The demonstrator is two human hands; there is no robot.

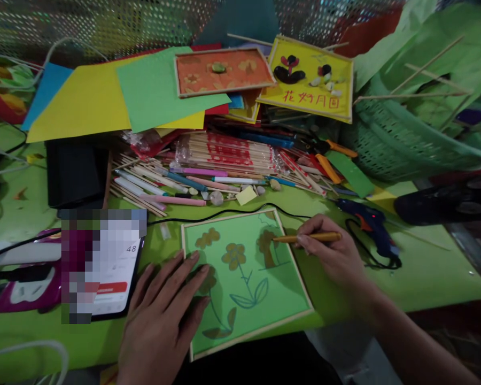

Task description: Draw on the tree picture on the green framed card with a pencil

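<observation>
Where the drawing [248, 280] lies, left hand [162, 310] is spread; right hand [339, 259] pinches a pen [324, 236].

I receive a dim view, darkest at the lower edge. The white screen of the black rectangular smartphone [122, 267] is the brightest surface; coarse pixel blocks mask part of it. I register glints on the clear plastic wrapping [182, 152]. Soft shadow darkens the light-green counter [420, 272] below the right hand's fingers [318, 249]. The green perforated plastic basket [385, 141] stretches toward the right edge.
</observation>
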